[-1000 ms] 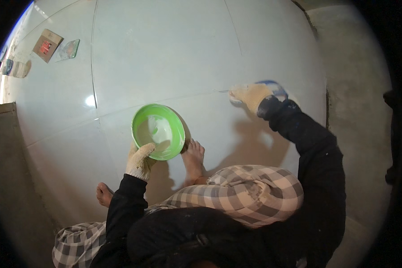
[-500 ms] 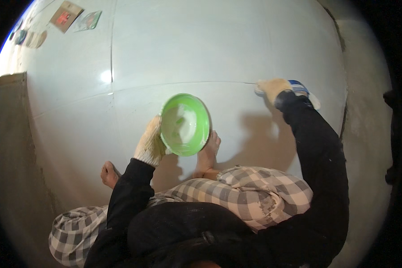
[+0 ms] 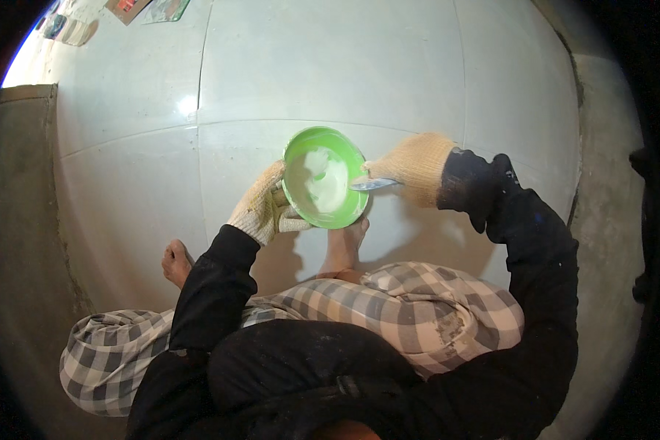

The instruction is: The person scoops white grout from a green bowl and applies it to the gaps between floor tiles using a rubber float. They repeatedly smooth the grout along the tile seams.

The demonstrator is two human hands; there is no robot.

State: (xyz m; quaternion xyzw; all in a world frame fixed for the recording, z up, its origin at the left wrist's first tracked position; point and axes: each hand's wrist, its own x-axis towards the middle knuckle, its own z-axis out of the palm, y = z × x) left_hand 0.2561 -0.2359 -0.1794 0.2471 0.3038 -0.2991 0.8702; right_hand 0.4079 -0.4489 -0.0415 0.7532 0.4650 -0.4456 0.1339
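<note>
My left hand (image 3: 262, 205), in a cream knitted glove, holds a light green bowl (image 3: 295, 203) from its left side and underneath. White paste (image 3: 328, 181) coats the inside of the bowl, smeared up the wall. Coming in from the right, my gloved right hand (image 3: 418, 167) is closed round a putty knife (image 3: 376, 184); its handle is hidden in the glove. The blade lies at the bowl's right rim, its tip just over the inside. Whether it touches the paste I cannot tell.
Large pale tiles (image 3: 330, 66) with thin joints make up the floor. Grey walls (image 3: 18, 198) stand left and right. My bare foot (image 3: 345, 246) is just below the bowl. At the far left lie a brown packet (image 3: 128, 7), a green one (image 3: 166, 9) and a striped thing (image 3: 75, 31).
My right hand has come from the floor at the right in to the bowl, bringing the putty knife to its rim. The bowl has shifted slightly right and away from me.
</note>
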